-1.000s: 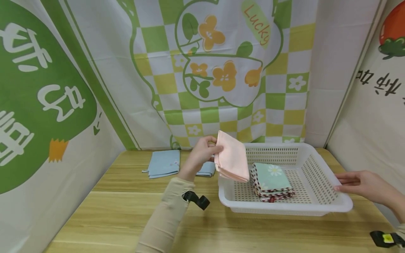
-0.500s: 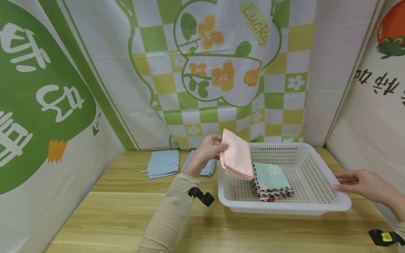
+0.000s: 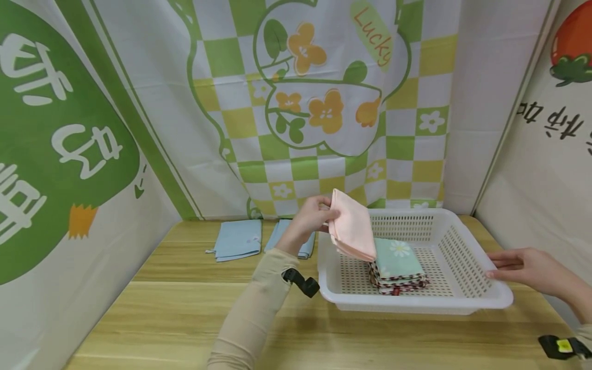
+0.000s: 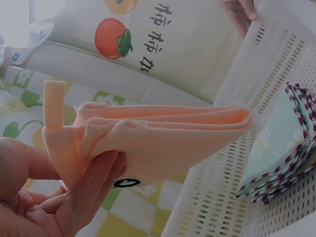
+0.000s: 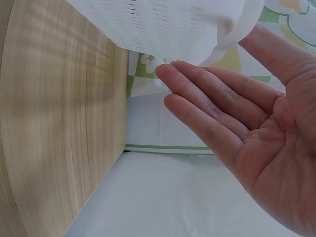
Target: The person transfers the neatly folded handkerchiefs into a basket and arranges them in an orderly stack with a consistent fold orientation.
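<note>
- Left hand: fingers and thumb pinch the folded pale pink fabric cloth at its left edge; the grip is narrow, with the cloth between thumb and fingers.
- Pink cloth: held tilted over the left edge of the white perforated plastic basket, directly right of the left hand and well apart from the right hand. A small loop stands at a corner near the fingers.
- Right hand: fingers extended, thumb at the right edge of the basket's rim; it has no cloth in hold.
- Basket: stands toward the right edge of the wood-grain table.
- Basket contents: a stack of folded mint-green cloths with daisy print and dark-red-and-white trim lies on the basket floor, near the pink cloth's lower corner. Any contact between them cannot be determined.
- Table, near the back edge: a flat folded light-blue cloth lies left of the left hand; a second folded blue cloth, partly hidden by the left hand and wrist, lies just beside the basket's left edge.
</note>
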Motion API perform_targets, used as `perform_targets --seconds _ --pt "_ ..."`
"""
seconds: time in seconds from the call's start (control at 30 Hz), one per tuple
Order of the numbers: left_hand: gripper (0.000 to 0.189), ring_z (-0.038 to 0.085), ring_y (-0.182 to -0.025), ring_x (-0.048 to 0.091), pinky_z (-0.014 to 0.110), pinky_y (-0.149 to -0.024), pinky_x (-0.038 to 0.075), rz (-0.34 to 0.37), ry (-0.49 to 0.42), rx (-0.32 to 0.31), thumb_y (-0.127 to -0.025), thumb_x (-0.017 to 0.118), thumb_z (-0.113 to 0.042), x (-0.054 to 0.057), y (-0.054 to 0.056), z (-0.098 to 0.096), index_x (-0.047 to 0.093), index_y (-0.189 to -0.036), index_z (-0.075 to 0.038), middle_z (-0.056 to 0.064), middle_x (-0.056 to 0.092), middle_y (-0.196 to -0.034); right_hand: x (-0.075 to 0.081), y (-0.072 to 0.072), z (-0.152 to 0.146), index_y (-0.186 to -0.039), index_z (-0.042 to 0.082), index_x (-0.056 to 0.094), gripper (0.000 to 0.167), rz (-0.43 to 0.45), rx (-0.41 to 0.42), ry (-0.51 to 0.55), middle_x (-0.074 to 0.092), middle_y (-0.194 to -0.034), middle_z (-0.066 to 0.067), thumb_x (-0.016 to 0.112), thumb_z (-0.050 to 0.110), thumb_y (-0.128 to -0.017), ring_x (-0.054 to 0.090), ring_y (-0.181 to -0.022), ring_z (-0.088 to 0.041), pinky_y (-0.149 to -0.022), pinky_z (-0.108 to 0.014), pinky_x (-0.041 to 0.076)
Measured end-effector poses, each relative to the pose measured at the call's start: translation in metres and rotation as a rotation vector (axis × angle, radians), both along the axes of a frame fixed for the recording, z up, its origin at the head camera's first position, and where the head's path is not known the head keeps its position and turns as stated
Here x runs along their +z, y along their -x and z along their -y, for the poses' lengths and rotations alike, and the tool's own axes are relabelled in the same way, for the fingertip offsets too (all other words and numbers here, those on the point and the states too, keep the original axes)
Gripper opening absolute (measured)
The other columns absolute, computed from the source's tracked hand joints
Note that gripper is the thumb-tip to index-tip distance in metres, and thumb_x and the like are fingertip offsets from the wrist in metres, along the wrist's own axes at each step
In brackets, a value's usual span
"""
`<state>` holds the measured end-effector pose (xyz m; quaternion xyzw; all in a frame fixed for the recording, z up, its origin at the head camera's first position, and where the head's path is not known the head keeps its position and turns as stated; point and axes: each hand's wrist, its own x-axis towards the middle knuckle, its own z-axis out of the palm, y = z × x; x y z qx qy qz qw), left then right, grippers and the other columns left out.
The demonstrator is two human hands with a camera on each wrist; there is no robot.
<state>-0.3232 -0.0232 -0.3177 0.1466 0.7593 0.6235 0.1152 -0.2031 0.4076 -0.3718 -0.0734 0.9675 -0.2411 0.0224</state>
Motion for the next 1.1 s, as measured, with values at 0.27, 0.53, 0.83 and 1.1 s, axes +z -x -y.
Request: perform_targets --seconds 0.27,0.53,0.83,1.1 --pt "0.023 0.014 -0.061 0.062 0.033 -0.062 0.059 0.012 0.024 -0.003 -0.091 0.059 -0.005 -0.004 0.004 -0.009 0.053 -0.111 0.005 0.008 0.063 -0.078 0.000 0.000 0.000 -0.122 -0.012 0.056 0.062 0.006 -0.003 -0.006 0.071 -0.101 -0.016 0.070 0.037 -0.085 0.064 -0.078 -0.001 -0.064 -0.026 0.055" --pt "0.023 0.015 -0.063 0.062 0.033 -0.063 0.059 0.028 0.044 -0.009 -0.091 0.059 -0.004 -0.006 0.007 -0.015 0.054 -0.111 0.006 0.011 0.062 -0.081 0.001 0.000 0.001 -0.122 -0.012 0.056 0.061 0.007 -0.002 0.004 0.070 -0.101 -0.017 0.069 0.036 -0.086 0.063 -0.078 0.000 -0.064 -0.024 0.055" --pt "0.018 0.015 -0.061 0.061 0.033 -0.063 0.059 0.034 0.046 -0.025 -0.091 0.059 -0.002 -0.007 0.009 -0.025 0.055 -0.106 0.006 0.009 0.062 -0.077 0.001 0.000 0.000 -0.122 -0.011 0.056 0.062 0.012 -0.006 0.000 0.070 -0.102 -0.017 0.069 0.037 -0.086 0.064 -0.079 -0.002 -0.064 -0.025 0.055" --pt "0.014 0.015 -0.064 0.061 0.034 -0.065 0.059 0.043 0.028 -0.044 -0.090 0.058 0.001 -0.011 0.010 -0.030 0.055 -0.102 0.007 0.010 0.061 -0.078 0.001 0.000 0.000 -0.123 -0.012 0.056 0.063 0.012 -0.006 0.003 0.070 -0.102 -0.018 0.070 0.037 -0.085 0.063 -0.079 -0.001 -0.064 -0.025 0.055"
